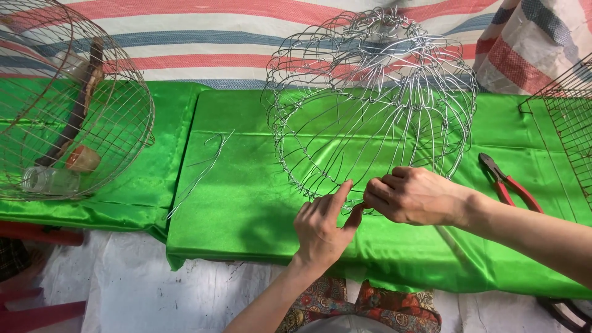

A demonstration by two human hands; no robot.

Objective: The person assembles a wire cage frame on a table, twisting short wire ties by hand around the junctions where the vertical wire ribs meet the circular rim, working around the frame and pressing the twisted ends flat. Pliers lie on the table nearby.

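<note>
A round silver wire basket frame [370, 92] lies tilted on its side on a bright green cloth [246, 197], its open rim facing me. My left hand [322, 225] pinches the near rim of the frame with thumb and fingers. My right hand [413, 195] is closed on the same stretch of rim wire, just to the right, knuckles up. The two hands almost touch at the rim.
Red-handled pliers [509, 185] lie on the cloth to the right of my right hand. Loose wire pieces [203, 166] rest to the left. A finished round cage [68, 105] with a bottle inside stands at far left. A wire grid [570, 123] is at the right edge.
</note>
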